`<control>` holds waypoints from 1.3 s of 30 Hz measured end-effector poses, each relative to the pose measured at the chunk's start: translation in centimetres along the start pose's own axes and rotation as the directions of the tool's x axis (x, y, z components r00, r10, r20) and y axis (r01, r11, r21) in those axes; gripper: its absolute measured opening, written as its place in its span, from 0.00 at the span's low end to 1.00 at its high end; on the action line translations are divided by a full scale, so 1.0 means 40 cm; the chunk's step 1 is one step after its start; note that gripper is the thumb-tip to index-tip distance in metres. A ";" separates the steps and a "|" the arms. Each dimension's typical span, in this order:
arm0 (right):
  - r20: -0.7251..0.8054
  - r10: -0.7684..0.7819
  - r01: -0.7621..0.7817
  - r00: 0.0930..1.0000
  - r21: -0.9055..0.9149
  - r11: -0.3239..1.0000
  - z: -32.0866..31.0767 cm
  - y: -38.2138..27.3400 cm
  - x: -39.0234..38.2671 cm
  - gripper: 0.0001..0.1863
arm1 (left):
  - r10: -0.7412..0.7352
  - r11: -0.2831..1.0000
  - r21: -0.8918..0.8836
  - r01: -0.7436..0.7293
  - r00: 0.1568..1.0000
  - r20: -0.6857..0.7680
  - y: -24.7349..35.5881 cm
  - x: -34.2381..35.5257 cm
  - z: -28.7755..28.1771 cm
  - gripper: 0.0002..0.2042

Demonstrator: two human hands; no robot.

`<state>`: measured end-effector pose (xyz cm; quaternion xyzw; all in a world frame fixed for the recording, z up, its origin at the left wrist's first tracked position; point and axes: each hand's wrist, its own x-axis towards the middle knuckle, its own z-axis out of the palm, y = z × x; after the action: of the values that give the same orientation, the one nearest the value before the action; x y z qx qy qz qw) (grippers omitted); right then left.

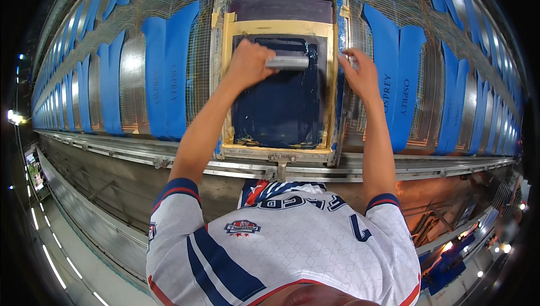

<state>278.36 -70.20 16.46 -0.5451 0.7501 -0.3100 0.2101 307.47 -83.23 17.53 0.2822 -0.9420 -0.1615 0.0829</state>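
My left hand point(250, 65) is closed around the left end of a squeegee point(291, 62) with a grey handle. The squeegee lies across the upper part of the dark blue ink inside a screen printing frame point(224, 75). Just off the frame's right side is my right hand point(361, 76), thumb and forefinger apart, holding nothing that I can see. Whether its fingertips touch the frame's edge I cannot tell. Dark ink point(275, 112) covers most of the mesh, with wet, glossy streaks along its top and right side. Yellowish tape point(281, 27) borders the inked area.
Blue cut fabric pieces point(171, 75) with dark printing lie in rows on the long table, both left and right of the frame. A metal rail point(135, 147) runs along the table's near edge. A clamp point(281, 165) sits at the frame's near side.
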 end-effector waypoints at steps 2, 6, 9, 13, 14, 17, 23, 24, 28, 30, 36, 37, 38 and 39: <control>0.108 -0.124 0.098 0.986 0.221 0.970 0.001 -0.104 0.060 0.21 | -0.098 0.986 -0.127 0.105 0.994 0.057 -0.036 0.059 -0.023 0.12; 0.419 -0.239 0.251 0.876 0.028 0.968 0.040 -0.214 0.163 0.26 | -0.006 0.994 -0.107 0.004 1.000 -0.021 -0.083 0.105 -0.021 0.12; 0.476 -0.256 0.377 0.842 -0.179 0.909 0.099 -0.212 0.217 0.20 | -0.024 0.999 -0.021 0.024 1.000 0.008 -0.076 0.124 -0.020 0.12; 0.439 -0.277 0.414 0.855 -0.255 0.874 0.143 -0.180 0.195 0.15 | -0.031 0.998 -0.049 0.028 0.997 -0.065 -0.061 0.108 0.020 0.12; 0.424 -0.288 0.422 0.859 -0.265 0.867 0.146 -0.185 0.171 0.15 | -0.036 0.998 -0.052 0.032 0.996 -0.079 -0.056 0.090 0.028 0.12; 0.417 -0.311 0.448 0.854 -0.287 0.847 0.155 -0.199 0.028 0.11 | -0.020 0.999 -0.050 0.017 0.998 -0.063 0.010 -0.030 0.049 0.10; 0.383 -0.406 0.507 0.830 -0.215 0.835 0.175 -0.209 -0.304 0.08 | -0.015 0.995 -0.095 0.008 0.997 -0.075 0.198 -0.316 0.078 0.10; 0.388 -0.396 0.498 0.833 -0.211 0.841 0.176 -0.204 -0.312 0.08 | -0.016 0.996 -0.093 0.010 0.998 -0.056 0.200 -0.319 0.079 0.10; 0.405 -0.361 0.490 0.840 -0.279 0.826 0.155 -0.206 -0.224 0.09 | -0.002 1.000 -0.019 0.001 0.999 -0.038 0.161 -0.235 0.046 0.09; 0.380 -0.391 0.513 0.838 -0.307 0.801 0.147 -0.201 -0.106 0.10 | 0.031 0.998 0.065 -0.027 0.998 -0.063 0.094 -0.138 0.031 0.09; 0.434 -0.231 0.391 0.871 -0.326 0.861 0.133 -0.191 0.216 0.12 | 0.025 1.000 0.016 -0.024 0.998 -0.063 -0.071 0.137 -0.016 0.11; 0.430 -0.236 0.390 0.871 -0.317 0.864 0.139 -0.190 0.230 0.13 | 0.007 1.000 -0.017 -0.008 0.998 -0.069 -0.087 0.147 -0.008 0.11; 0.426 -0.241 0.390 0.872 -0.308 0.868 0.144 -0.188 0.238 0.13 | -0.011 0.999 -0.049 0.007 0.997 -0.075 -0.100 0.152 0.001 0.11; 0.420 -0.246 0.390 0.873 -0.299 0.871 0.149 -0.188 0.245 0.13 | -0.029 0.996 -0.081 0.022 0.996 -0.081 -0.111 0.154 0.010 0.11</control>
<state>284.31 -82.50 17.63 -0.7412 0.6399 -0.0839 0.1844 304.52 -90.07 16.01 0.2972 -0.9269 -0.1883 0.1308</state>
